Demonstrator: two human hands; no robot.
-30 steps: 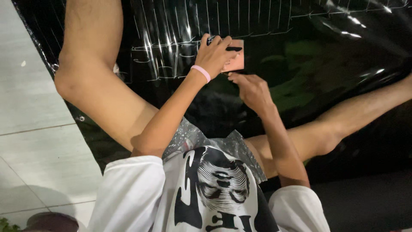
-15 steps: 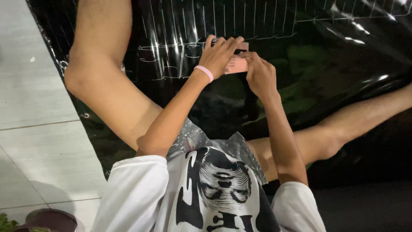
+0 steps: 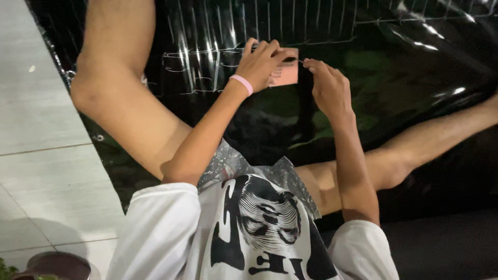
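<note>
Down at the bottom of the frame there's just a white printed shirt (image 3: 249, 243) and bare legs spread over a shiny black plastic sheet (image 3: 415, 78). Up near the top middle, the left hand (image 3: 264, 62) is pinching a small pink card (image 3: 286, 73), and the right hand (image 3: 327, 85) has its fingertips pressed together on something thin at the card's edge, too small to tell. White line markings (image 3: 207, 57) already cover the upper part of the sheet; the lower part looks bare, so I'd guess there's plenty left.

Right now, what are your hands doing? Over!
Left hand holds a small pink card over the shiny black sheet. Right hand pinches something thin at the card's edge, too small to tell. Nothing in the way.
</note>
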